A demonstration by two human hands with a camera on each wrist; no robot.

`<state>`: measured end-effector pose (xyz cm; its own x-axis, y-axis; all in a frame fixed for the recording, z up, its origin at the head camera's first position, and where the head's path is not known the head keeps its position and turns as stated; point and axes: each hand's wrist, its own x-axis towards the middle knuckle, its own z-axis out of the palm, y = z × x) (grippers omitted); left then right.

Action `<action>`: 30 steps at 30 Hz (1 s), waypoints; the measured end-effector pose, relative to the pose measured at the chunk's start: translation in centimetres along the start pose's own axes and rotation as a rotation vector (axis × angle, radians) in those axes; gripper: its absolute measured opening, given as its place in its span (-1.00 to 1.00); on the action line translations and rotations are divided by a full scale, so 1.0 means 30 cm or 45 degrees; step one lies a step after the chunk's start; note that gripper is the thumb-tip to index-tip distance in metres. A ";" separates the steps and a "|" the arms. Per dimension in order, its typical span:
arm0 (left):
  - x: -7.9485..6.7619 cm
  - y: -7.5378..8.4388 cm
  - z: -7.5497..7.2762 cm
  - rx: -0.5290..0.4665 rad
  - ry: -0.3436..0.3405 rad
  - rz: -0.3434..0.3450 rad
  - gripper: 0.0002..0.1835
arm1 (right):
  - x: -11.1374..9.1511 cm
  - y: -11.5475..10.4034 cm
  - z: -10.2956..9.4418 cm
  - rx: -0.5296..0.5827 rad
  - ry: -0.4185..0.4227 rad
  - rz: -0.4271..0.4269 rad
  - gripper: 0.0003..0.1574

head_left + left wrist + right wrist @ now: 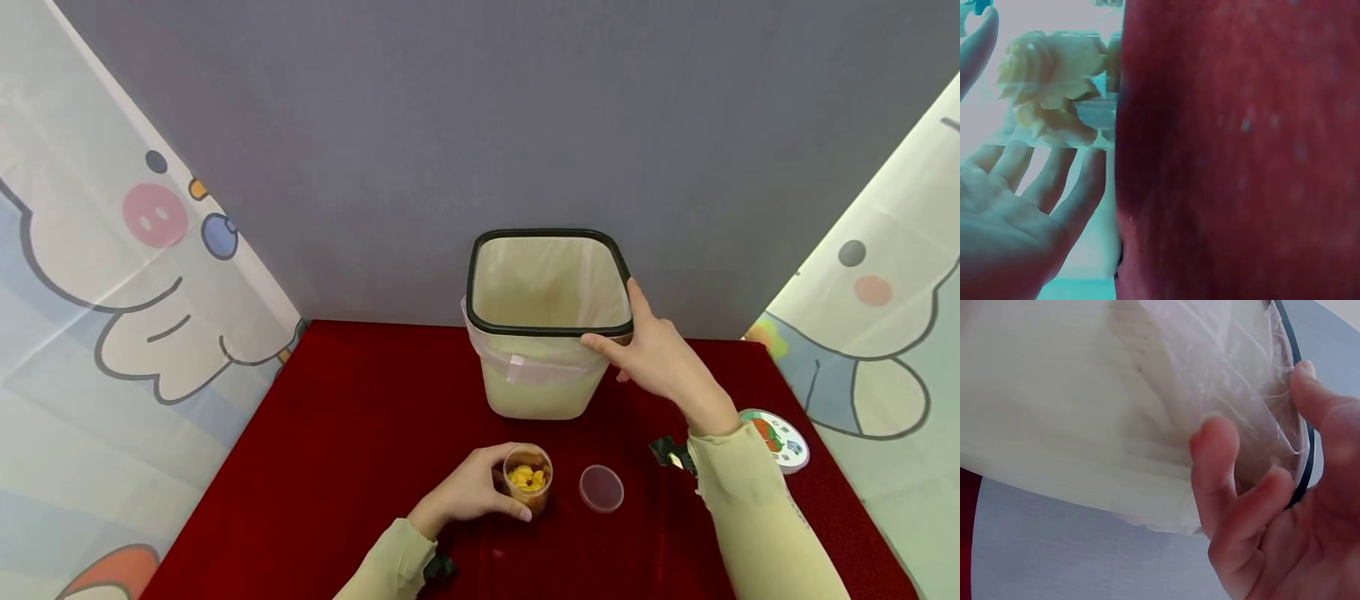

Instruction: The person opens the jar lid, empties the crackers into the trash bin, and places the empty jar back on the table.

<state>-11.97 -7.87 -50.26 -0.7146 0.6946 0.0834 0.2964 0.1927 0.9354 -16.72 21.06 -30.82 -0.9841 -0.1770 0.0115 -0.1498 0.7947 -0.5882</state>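
Observation:
My left hand (480, 486) curls its thumb and fingers around a small clear plastic cup (528, 504) near the front of the table. Inside sit yellow, ruffled pieces (1054, 69) over something brown. Behind it stands a cream-coloured trash bin (528, 392) with a black rim and a thin see-through bag folded over its outside. At the bin's right front corner, my right hand (660, 358) grips the rim, some fingers curled against the bag (1229, 381) on the outer wall. A round clear lid (602, 488) lies flat just right of the cup.
Dark red cloth (360, 417) covers the table. To the right, partly behind the right sleeve, lies a round white container (783, 440) with a strawberry picture on top. A grey wall (375, 167) rises behind the bin, with cartoon-printed sheets on both sides.

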 end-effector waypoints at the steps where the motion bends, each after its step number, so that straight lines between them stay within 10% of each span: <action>1: -0.005 0.002 -0.006 0.000 0.021 0.013 -0.22 | -0.001 0.001 0.003 0.007 0.010 -0.001 0.50; 30: -0.087 0.220 -0.339 0.199 0.641 0.046 -0.28 | 0.000 0.017 0.023 0.040 0.076 0.000 0.43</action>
<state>-14.60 -15.45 -40.81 -0.9065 0.2914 0.3054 0.3901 0.3021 0.8698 -16.73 21.06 -31.67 -0.9882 -0.1413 0.0591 -0.1477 0.7758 -0.6134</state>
